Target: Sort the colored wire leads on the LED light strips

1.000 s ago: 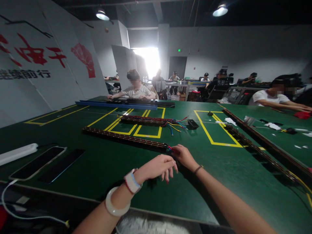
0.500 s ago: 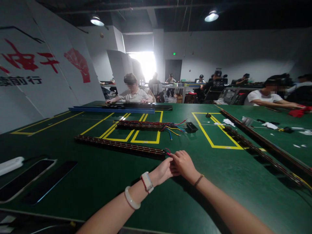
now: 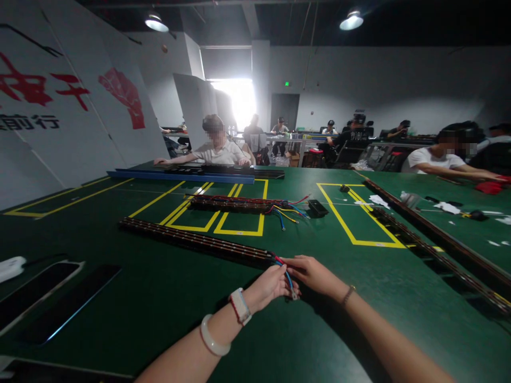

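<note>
A long dark bundle of strips (image 3: 199, 240) with copper-coloured lines lies slantwise on the green table. Red and blue wires (image 3: 290, 281) come out of its right end, the blue one tipped with a metal lug. My left hand (image 3: 269, 287) is closed around these wires from below, its thumb pressed near the bundle's end. From the right, my right hand (image 3: 319, 274) has its thumb and forefinger on the wires close to where they leave the bundle; the exact pinch is partly hidden.
Behind lies a second bundle (image 3: 235, 204) with loose coloured wires, beside a black box (image 3: 318, 208). Long strips (image 3: 443, 260) run down the right side. Two phones (image 3: 74, 303) lie at left. Across the table a person sits behind a blue rail (image 3: 183, 176).
The blue wire with its lug now shows between my hands. My right hand has shifted slightly right and down and its fingers have straightened. The person opposite has stretched an arm leftward.
</note>
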Available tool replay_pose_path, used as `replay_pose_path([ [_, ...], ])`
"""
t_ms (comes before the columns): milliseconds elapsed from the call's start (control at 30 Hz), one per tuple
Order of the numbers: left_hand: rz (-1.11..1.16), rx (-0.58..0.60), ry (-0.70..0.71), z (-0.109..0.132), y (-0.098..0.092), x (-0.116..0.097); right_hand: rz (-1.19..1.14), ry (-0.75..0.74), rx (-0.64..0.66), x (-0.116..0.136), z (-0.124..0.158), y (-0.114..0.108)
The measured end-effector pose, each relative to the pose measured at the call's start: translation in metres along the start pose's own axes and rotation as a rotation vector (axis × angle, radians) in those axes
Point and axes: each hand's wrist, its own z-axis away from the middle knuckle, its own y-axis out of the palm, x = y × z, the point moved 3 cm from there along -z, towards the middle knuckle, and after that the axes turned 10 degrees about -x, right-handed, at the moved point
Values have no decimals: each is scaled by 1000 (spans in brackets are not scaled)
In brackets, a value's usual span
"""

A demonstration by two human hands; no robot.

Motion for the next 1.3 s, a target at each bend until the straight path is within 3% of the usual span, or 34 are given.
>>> replay_pose_path([
  [100, -141, 3, 15, 3, -5, -2, 38, -53, -23, -8, -1, -1],
  [300, -270, -18, 13, 10, -8, -7, 520, -168, -227, -26, -4, -3],
  [533, -380, -11, 35, 12, -9, -11, 720, -330, -188, -36, -25, 5],
  [700, -376, -1, 25, 16, -9, -16, 702, -351, -157, -38, -38, 10],
  [900, -316, -59, -3, 13, -8, -12, 552, -323, -234, -34, -28, 5],
  [1067, -525, -93, 73, 11, -11, -17, 444, -271, -317, -34, -19, 3],
  [1300, -822, -48, 179, 12, -17, -33, 389, -256, -298, -36, -21, 5],
])
